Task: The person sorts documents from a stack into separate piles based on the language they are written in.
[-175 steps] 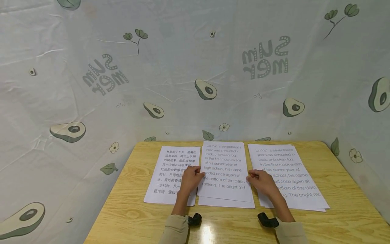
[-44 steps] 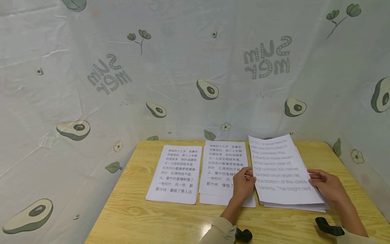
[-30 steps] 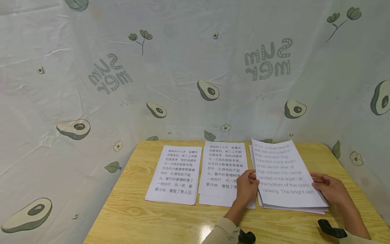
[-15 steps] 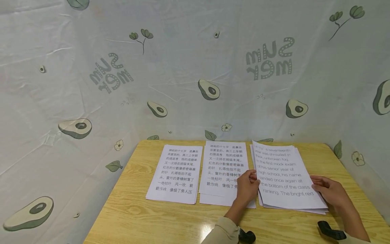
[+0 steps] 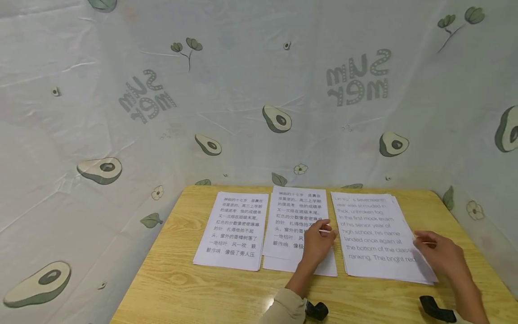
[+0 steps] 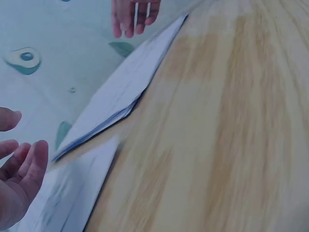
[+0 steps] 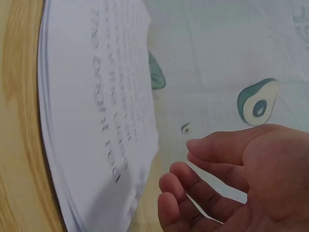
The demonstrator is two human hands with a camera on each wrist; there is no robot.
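Observation:
On the right lies a stack of printed sheets (image 5: 372, 234) in English, flat, its edges slightly uneven. My right hand (image 5: 441, 252) is at its right edge, fingers relaxed and holding nothing; the right wrist view shows this hand (image 7: 227, 179) with a gap between thumb and fingers, beside the paper (image 7: 82, 96). My left hand (image 5: 317, 243) hovers over the right part of the middle stack of Chinese-printed sheets (image 5: 289, 220), hiding some lines. In the left wrist view its fingers (image 6: 34, 169) are loosely bent, thumb apart, with no paper between them.
A third stack of Chinese-printed sheets (image 5: 230, 229) lies at the left. All three stacks rest in a row on the wooden table (image 5: 170, 288). Behind the table hangs a pale cloth (image 5: 234, 90) with avocado prints.
Earlier an English sheet left the middle stack, uncovering Chinese print. Both hands then held it over the right stack. Now it lies flat there, released, and the left hand has moved left.

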